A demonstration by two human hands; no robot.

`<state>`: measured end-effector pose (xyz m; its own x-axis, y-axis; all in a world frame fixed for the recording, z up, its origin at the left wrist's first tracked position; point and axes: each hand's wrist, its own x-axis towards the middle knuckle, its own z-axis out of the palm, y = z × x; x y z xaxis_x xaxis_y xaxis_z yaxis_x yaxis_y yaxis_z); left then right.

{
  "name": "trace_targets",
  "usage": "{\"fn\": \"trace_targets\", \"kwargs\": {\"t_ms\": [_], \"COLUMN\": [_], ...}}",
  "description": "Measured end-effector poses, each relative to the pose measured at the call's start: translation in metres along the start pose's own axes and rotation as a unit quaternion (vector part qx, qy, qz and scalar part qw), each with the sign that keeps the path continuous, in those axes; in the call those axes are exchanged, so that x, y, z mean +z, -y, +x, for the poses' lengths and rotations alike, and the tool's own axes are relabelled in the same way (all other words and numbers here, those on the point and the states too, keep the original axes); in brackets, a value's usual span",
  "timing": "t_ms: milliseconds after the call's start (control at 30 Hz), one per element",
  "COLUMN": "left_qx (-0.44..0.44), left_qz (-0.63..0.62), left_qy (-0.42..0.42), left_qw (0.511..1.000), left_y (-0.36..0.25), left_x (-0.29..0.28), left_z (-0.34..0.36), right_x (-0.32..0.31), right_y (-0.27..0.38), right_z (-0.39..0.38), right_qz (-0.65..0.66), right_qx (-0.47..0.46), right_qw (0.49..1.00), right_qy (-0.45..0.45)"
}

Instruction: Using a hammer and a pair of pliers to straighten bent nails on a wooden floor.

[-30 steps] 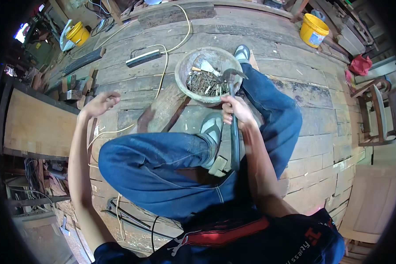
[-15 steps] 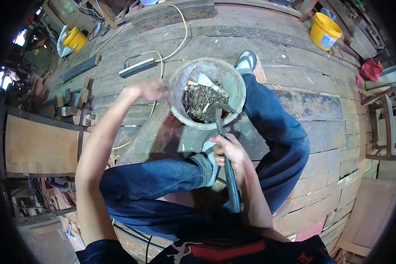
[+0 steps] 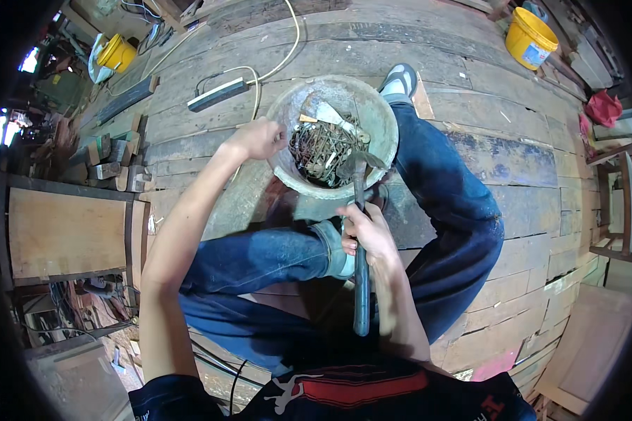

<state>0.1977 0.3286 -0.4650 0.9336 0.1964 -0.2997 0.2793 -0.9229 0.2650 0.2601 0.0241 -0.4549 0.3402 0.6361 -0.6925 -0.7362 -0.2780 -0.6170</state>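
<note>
Between my legs stands a round, grey, crusted bucket (image 3: 285,165) with a tangle of rusty nails (image 3: 321,156) in it. My right hand (image 3: 369,231) is wrapped round the dark handle of a claw hammer (image 3: 361,288). The hammer's head lies over the near right part of the bucket, its handle pointing back toward me. At the bucket's left rim my left hand (image 3: 258,139) is closed, fingers curled in. Whatever it may hold is too small or hidden to make out. A pale scrap (image 3: 328,114) and a small wooden piece (image 3: 307,118) rest on the nails.
A power strip (image 3: 218,94) with a pale cable (image 3: 297,35) lies on the plank floor beyond my left hand. Yellow buckets stand far left (image 3: 116,54) and far right (image 3: 531,39). Wood offcuts (image 3: 112,165) are piled at the left, near a wooden panel (image 3: 67,231).
My left hand has moved slightly right, and its fingers have curled in. The hammer has shifted a little right and its handle stands straighter. The whole view has shifted a little.
</note>
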Motion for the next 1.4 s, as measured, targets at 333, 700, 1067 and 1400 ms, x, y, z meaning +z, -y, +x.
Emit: {"fn": "trace_targets", "kwargs": {"t_ms": [333, 700, 1067, 1400], "left_qx": [0.060, 0.018, -0.085, -0.160], "left_qz": [-0.070, -0.114, -0.087, -0.130], "left_qy": [-0.020, -0.033, -0.173, -0.221], "left_qw": [0.996, 0.993, 0.977, 0.953], "left_y": [-0.018, -0.025, -0.060, -0.064], "left_x": [0.021, 0.050, 0.055, 0.055], "left_z": [0.034, 0.043, 0.003, 0.002], "right_x": [0.004, 0.006, 0.002, 0.000], "right_y": [0.013, 0.018, 0.014, 0.009], "right_z": [0.014, 0.023, 0.023, 0.027], "right_qz": [0.073, 0.066, 0.084, 0.077], "right_qx": [0.009, 0.018, 0.004, -0.017], "right_qw": [0.997, 0.997, 0.996, 0.997], "right_qy": [-0.015, -0.039, -0.025, -0.025]}}
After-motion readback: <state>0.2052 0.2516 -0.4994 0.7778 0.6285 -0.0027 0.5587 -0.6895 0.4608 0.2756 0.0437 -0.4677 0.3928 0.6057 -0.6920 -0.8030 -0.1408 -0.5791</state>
